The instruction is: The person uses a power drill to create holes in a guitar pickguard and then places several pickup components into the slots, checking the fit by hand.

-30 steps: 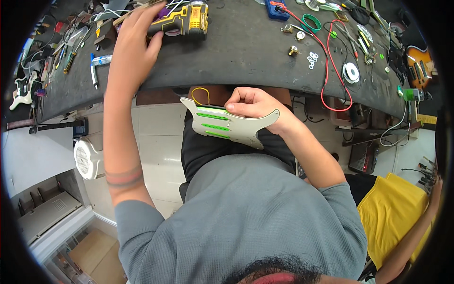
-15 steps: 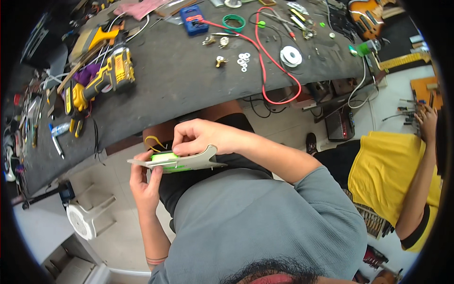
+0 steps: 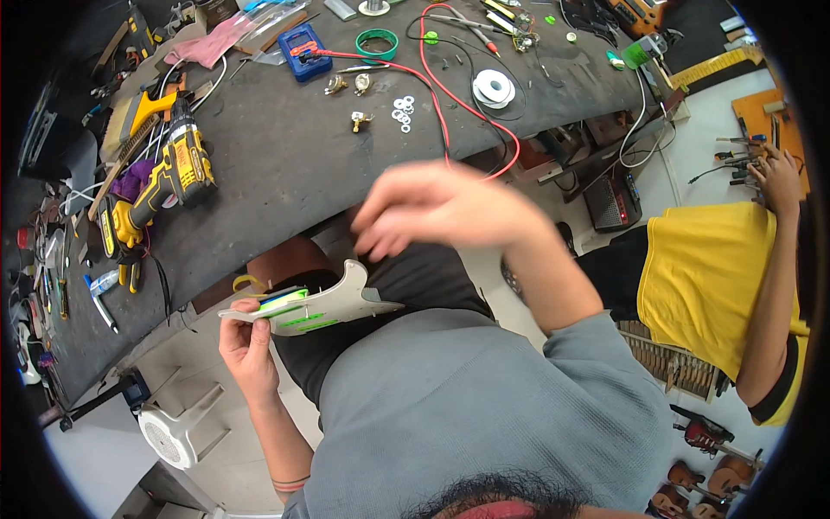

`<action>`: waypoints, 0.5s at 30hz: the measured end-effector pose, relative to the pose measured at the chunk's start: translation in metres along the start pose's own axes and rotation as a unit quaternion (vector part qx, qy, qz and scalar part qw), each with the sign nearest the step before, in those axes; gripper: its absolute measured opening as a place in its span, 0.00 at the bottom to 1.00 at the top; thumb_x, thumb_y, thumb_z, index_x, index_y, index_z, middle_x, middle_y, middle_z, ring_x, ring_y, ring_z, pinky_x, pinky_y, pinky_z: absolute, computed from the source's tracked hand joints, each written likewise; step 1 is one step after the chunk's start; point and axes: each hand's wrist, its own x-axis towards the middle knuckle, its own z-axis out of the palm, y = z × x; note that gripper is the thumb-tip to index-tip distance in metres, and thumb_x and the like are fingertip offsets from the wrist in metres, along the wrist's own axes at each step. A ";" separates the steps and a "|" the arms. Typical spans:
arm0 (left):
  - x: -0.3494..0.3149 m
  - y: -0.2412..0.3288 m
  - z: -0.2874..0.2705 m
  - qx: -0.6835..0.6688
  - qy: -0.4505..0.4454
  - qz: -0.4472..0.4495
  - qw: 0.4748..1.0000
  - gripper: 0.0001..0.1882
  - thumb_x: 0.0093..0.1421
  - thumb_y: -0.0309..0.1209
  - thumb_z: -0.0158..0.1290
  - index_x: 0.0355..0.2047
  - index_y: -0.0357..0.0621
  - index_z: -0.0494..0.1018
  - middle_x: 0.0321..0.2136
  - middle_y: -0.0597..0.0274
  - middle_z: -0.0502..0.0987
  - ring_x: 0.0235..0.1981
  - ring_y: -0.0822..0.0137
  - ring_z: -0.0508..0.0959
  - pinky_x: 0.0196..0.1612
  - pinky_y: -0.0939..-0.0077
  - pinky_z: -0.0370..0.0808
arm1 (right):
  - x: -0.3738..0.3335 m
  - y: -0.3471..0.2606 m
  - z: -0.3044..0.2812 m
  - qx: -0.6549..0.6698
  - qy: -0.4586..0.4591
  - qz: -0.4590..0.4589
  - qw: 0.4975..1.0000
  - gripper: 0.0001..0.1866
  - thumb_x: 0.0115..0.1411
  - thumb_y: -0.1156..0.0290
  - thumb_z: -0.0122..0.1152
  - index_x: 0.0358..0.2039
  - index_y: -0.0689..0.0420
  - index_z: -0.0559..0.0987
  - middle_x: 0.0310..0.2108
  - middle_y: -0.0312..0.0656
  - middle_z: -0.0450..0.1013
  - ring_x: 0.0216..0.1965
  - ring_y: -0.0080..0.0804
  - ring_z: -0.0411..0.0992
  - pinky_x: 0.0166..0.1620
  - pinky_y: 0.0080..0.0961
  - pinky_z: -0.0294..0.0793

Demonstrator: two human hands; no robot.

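Note:
A white guitar pickguard point(image 3: 347, 298) with bright green pickups point(image 3: 284, 299) is held nearly edge-on over my lap. My left hand point(image 3: 249, 353) grips its left end, thumb on the near side and fingers behind. A yellow wire point(image 3: 245, 281) loops up behind that end. My right hand point(image 3: 437, 208) is off the pickguard, above its right end and close to the bench edge. Motion smears its loosely bent fingers, so I cannot tell whether anything is between them. On the bench beyond it lie brass-coloured potentiometers point(image 3: 361, 121) and a small heap of white washers point(image 3: 404, 112).
The dark workbench point(image 3: 285, 173) carries a yellow cordless drill point(image 3: 173, 169), a blue multimeter point(image 3: 304, 52), green tape point(image 3: 377, 45), a white spool point(image 3: 494, 88) and a looping red cable point(image 3: 517, 143). A co-worker in a yellow shirt point(image 3: 705, 285) stands at right. A white stool point(image 3: 177, 432) is at lower left.
My right hand has let go of the pickguard and moved up and right toward the bench. My left hand still holds the pickguard, now slightly lower. The view has shifted, sliding the bench items left.

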 end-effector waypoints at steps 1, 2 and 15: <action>-0.002 -0.003 0.000 0.001 0.008 -0.002 1.000 0.12 0.71 0.23 0.59 0.53 0.38 0.74 0.54 0.59 0.76 0.55 0.68 0.75 0.62 0.69 0.69 | -0.015 -0.019 -0.019 -0.004 0.058 -0.029 0.998 0.14 0.73 0.65 0.62 0.50 0.64 0.81 0.42 0.46 0.84 0.41 0.31 0.83 0.45 0.28 0.83; -0.001 -0.006 0.002 -0.003 0.009 0.010 1.000 0.12 0.71 0.23 0.59 0.53 0.38 0.74 0.54 0.59 0.76 0.55 0.68 0.75 0.62 0.70 0.69 | -0.027 -0.031 -0.043 -0.006 0.116 -0.059 0.991 0.14 0.73 0.66 0.62 0.51 0.64 0.80 0.41 0.46 0.84 0.40 0.31 0.84 0.44 0.29 0.84; 0.010 0.006 0.026 -0.001 0.008 0.035 0.999 0.17 0.71 0.25 0.59 0.58 0.35 0.73 0.53 0.57 0.78 0.54 0.68 0.77 0.62 0.70 0.71 | -0.049 0.035 -0.210 -0.571 0.530 -0.011 0.626 0.11 0.66 0.68 0.67 0.45 0.59 0.85 0.41 0.49 0.80 0.43 0.49 0.80 0.50 0.42 0.78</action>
